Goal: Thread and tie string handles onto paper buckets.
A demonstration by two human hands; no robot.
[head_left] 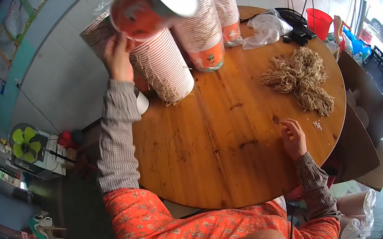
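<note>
My left hand [118,59] is raised at the far left of the table and pinches the rim of an orange paper cup [139,12]. The cup is tipped over, its round white bottom turned up and to the right. Behind and below it leans a tall stack of nested paper cups [161,57], with thin beige strands hanging down its side. My right hand [294,138] rests over the table's right part, fingers loosely bent and holding nothing visible. Beyond it lies a heap of tan, noodle-like strands [300,77].
More stacked cups [199,20] in clear wrap stand along the back of the round wooden table [225,154]. A clear plastic bag [265,28] and black objects [300,33] lie at the back right. Cardboard [351,141] stands beside the right edge; a red bucket [319,23] is farther back.
</note>
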